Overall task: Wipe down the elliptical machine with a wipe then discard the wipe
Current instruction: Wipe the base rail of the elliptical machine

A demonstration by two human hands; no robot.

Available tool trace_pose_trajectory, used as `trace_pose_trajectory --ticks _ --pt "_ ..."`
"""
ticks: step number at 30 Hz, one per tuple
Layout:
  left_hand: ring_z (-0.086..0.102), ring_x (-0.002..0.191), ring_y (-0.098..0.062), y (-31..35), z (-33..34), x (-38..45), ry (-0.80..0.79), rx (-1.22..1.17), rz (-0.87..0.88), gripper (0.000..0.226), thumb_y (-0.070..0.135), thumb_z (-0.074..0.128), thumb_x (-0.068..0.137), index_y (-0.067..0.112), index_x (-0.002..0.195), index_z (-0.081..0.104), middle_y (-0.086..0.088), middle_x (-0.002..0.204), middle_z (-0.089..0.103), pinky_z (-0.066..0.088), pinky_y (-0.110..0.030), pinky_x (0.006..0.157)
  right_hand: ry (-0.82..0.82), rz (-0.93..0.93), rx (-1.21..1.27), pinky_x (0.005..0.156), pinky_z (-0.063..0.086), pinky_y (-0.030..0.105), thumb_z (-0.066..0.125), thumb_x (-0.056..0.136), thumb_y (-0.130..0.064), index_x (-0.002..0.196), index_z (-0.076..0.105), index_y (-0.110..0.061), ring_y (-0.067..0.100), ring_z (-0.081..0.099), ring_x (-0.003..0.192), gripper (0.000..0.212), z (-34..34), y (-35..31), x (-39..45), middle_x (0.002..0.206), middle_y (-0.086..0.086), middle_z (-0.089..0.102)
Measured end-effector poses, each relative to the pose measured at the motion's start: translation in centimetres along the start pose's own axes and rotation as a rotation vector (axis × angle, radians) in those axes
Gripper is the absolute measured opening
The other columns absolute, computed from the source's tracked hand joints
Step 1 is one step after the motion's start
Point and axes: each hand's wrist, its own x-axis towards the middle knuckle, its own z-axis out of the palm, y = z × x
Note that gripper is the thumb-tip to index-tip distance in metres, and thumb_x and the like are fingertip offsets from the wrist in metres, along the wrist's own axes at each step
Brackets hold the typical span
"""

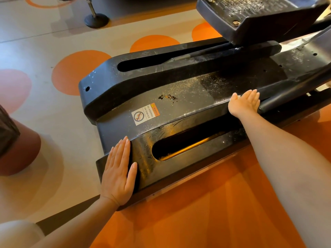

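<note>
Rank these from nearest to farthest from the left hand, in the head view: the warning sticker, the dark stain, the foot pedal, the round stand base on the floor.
From the left hand:
1. Warning sticker, just above it on the rear cover.
2. Dark stain, slightly beyond the sticker.
3. Round stand base, far up on the floor.
4. Foot pedal, top right.

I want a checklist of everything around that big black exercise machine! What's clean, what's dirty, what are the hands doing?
Surface: elliptical base, black, dusty, with a dark splat beside the warning sticker.
Job's things: no wipe seen; foot pedal gritty.
Clutter: nothing seen on the machine.
Hands: left hand flat on the base's near end; right hand flat on its edge, fingers straight; neither holds anything.
Cables: nothing seen.
Surroundings: floor grey with orange circles; brown bin at left; black stand foot behind.
</note>
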Motion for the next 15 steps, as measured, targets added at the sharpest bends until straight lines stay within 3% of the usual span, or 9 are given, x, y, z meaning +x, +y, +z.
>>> trace_pose_trajectory --ticks 3,11,15 --pt "0.008 0.152 -0.013 0.0 0.0 0.1 0.000 -0.005 -0.007 0.065 0.056 0.015 0.103 0.023 0.158 0.012 0.007 0.166 0.011 0.000 -0.026 0.123 -0.004 -0.023 -0.017 0.121 -0.009 0.038 0.018 0.105 -0.039 0.154 -0.006 -0.002 0.024 -0.015 0.149 0.066 -0.1 0.0 0.5 0.162 0.012 -0.015" --pt "0.009 0.153 -0.016 0.0 0.0 0.0 -0.009 0.002 -0.010 0.067 0.056 0.015 0.102 0.020 0.158 0.014 0.004 0.166 0.012 0.000 -0.026 0.124 -0.027 -0.354 -0.103 0.121 -0.002 0.042 0.016 0.106 -0.033 0.155 0.010 -0.002 0.025 -0.004 0.151 0.058 -0.2 2.0 1.3 0.163 0.012 0.003" --pt "0.009 0.153 -0.016 0.0 0.0 0.0 -0.013 -0.003 -0.017 0.067 0.057 0.015 0.102 0.021 0.158 0.013 0.005 0.166 0.012 0.001 -0.027 0.124 -0.014 -0.311 -0.074 0.122 -0.003 0.039 0.015 0.106 -0.034 0.155 0.006 -0.003 0.023 -0.005 0.151 0.058 -0.4 2.4 1.8 0.164 0.011 0.000"
